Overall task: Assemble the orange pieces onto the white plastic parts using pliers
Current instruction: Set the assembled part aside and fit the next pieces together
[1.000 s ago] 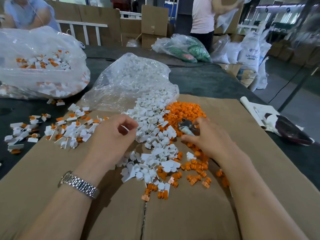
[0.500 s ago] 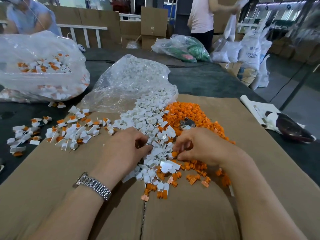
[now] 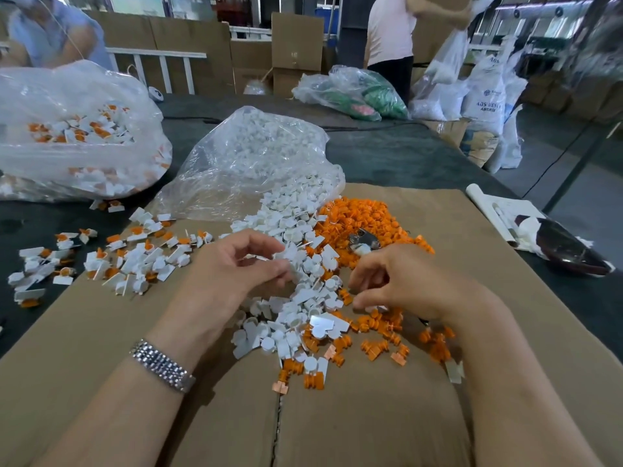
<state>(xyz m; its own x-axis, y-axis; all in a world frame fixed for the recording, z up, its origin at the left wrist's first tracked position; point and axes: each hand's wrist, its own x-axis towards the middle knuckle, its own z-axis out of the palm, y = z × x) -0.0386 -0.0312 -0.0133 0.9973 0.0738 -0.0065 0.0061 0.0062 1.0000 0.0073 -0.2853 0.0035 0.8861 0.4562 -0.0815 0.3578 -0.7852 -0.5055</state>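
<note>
1. Head view, left side: my left hand [image 3: 236,267] has come back from the far edge of the white plastic parts [image 3: 296,264] to the middle of the heap. Its fingers are curled, thumb and forefinger pinching a white part with a thin pin sticking out.
2. Head view, right side: my right hand [image 3: 401,281] has dropped from the pliers [image 3: 364,242] down to the near orange pieces [image 3: 374,325]. The fingertips [image 3: 357,303] are bent down among them; whether one is actually held, I cannot tell.
3. Pliers lie free on the orange heap just beyond that hand, on the cardboard covering the bench [image 3: 387,156].
4. Finished pieces [image 3: 128,261] sit well to the left.
5. My reading: a white part is in hand, an orange piece is being fetched, and the pliers come after.
</note>
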